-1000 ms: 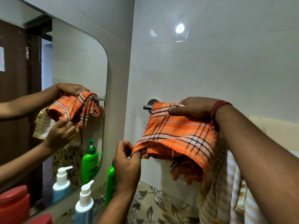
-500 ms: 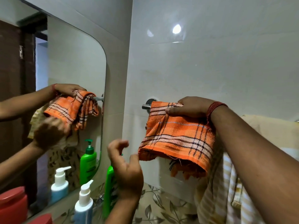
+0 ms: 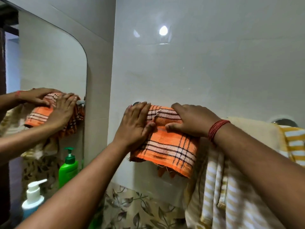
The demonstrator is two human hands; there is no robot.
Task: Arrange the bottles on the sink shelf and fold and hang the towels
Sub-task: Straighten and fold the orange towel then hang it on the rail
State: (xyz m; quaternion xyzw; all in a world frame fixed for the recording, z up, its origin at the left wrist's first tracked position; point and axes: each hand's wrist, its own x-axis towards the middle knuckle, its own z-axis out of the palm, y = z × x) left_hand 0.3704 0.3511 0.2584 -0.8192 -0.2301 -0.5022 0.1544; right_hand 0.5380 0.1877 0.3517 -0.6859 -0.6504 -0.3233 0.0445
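Observation:
An orange checked towel (image 3: 168,146) hangs folded over the wall towel bar. My left hand (image 3: 137,124) lies on its left edge, fingers over the top of the bar and thumb pressed against the front fold. My right hand (image 3: 189,119) clamps the towel's top right part onto the bar; a red thread band circles that wrist. A green pump bottle (image 3: 68,166) and a white-and-blue pump bottle (image 3: 33,200) show only as reflections in the mirror; my left forearm hides the real ones.
A yellow-and-white striped towel (image 3: 231,187) and a cream towel (image 3: 252,128) hang on the same bar to the right, against the orange one. The bar's right mount (image 3: 284,122) sits on the white tiled wall. The mirror (image 3: 49,71) fills the left side.
My left hand let go of the towel's lower corner and rose to the bar at the towel's left edge. The towel now hangs straighter, and the view has moved closer.

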